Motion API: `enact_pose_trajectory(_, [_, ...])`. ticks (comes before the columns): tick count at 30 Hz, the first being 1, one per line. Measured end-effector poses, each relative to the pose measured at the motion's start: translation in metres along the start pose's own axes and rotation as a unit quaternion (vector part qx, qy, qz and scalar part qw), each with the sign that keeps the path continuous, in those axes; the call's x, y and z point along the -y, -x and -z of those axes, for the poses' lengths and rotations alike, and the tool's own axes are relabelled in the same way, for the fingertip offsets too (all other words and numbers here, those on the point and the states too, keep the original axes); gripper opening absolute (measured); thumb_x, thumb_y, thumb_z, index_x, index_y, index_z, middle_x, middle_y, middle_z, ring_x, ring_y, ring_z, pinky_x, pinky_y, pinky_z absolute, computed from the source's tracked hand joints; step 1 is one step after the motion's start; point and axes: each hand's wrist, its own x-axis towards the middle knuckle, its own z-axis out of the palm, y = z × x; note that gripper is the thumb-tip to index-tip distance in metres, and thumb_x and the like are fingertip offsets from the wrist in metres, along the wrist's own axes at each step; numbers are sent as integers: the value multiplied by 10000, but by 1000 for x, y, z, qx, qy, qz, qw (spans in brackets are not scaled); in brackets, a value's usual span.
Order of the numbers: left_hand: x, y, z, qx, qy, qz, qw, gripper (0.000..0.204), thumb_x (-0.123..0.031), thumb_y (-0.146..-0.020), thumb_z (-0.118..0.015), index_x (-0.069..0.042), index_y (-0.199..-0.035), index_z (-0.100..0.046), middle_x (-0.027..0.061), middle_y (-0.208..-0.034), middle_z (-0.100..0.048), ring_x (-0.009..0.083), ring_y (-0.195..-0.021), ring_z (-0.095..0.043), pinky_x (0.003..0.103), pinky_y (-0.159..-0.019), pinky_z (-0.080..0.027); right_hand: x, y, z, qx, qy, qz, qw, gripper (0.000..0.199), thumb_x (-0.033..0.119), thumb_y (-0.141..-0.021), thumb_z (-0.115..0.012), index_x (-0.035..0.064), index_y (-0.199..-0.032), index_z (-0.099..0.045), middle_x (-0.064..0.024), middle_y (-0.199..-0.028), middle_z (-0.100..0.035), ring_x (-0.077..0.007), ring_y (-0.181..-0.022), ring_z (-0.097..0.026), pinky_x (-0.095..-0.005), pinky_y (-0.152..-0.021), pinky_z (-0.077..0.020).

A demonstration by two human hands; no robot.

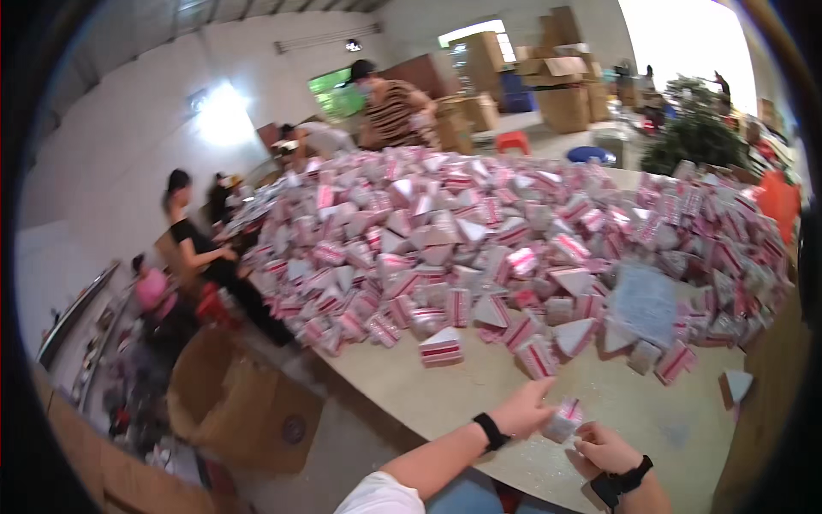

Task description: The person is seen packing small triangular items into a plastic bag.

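Near the front of the table, a small cake-slice-shaped wedge (563, 423), grey-white with a pink stripe and shiny like clear wrapping, sits between my two hands. My left hand (522, 411) grips it from the left, index finger stretched forward and thumb side against it. At its lower right is my right hand (604, 449), fingers curled together; whatever lies between the fingertips is too small to make out. Just beyond my left fingertips rests another striped wedge (537, 358) at the edge of a large heap of similar pink-and-white wedges (428, 231).
A pale bluish plastic bag (644, 304) lies against the heap. One white-topped wedge (736, 387) sits apart near the table's right side. An open cardboard box (248, 411) stands on the floor at left. Other people (398, 111) work behind and left of the table (402, 385).
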Motion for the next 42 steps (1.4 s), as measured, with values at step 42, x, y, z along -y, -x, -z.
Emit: enact_pose_trajectory(42, [2,45,2,-191,224,124,948,299,-177,-961,-423,-54,-1232,-443,83,-1152,-509,191,-1051,-517,345,-907,-422,-4,-61,-24,-25,-60,226,972,208,91,-872,-572,30,-1058,-643,-100,-934,-641,-155,-827,-602,-283,-744,-479])
